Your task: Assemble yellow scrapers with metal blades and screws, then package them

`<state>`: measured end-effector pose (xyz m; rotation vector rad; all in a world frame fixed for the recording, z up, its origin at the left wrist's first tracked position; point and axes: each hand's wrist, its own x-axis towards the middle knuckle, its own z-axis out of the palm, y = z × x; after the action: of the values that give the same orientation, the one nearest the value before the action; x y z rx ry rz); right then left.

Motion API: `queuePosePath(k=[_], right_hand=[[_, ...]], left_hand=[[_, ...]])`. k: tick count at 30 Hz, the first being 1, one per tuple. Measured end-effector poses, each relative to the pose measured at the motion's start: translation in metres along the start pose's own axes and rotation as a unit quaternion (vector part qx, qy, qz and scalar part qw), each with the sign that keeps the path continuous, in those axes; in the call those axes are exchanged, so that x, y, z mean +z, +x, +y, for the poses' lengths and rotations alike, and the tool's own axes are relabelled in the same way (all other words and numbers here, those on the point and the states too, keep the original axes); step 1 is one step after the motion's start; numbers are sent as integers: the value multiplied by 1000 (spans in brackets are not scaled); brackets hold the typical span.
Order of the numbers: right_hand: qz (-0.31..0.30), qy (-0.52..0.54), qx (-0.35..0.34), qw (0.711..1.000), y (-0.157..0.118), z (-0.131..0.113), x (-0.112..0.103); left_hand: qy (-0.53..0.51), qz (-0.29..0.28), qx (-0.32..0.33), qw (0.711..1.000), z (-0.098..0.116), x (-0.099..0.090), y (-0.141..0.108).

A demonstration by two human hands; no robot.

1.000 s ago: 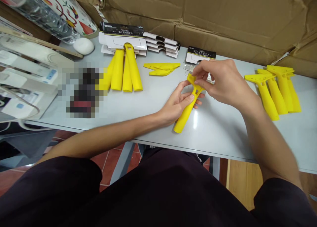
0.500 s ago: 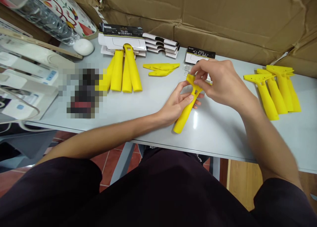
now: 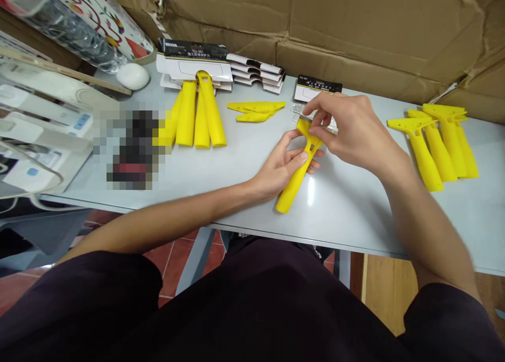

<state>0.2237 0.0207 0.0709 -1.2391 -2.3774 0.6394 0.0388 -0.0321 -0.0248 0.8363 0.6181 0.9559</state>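
My left hand is wrapped round a yellow scraper handle, tilted with its wide head away from me. Over that head, my right hand pinches with thumb and fingertips a thin greyish blade lying along the head's far edge; the fingers hide most of it. Just beyond stands a black-and-white package card, with clear plastic partly visible below it. Several flat yellow pieces lie in a small pile to the left of the hands.
Several yellow scraper handles lie at the right. More handles lean on folded package cards at the left, near a pixelated dark object. White folded cards stand beside them. Cardboard lines the back.
A thin greyish strip now shows along the scraper head's edge under my right fingers, where yellow showed before. Both hands stay nearly in place.
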Motion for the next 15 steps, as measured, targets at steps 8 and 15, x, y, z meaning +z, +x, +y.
queuePosePath(k=[8,15], right_hand=[[34,10,23,999,4,6,13],[58,15,55,997,-3,8,-10]], left_hand=[[-16,14,-14,1000,2,-1,1],[-29,45,-42,998,7,2,0]])
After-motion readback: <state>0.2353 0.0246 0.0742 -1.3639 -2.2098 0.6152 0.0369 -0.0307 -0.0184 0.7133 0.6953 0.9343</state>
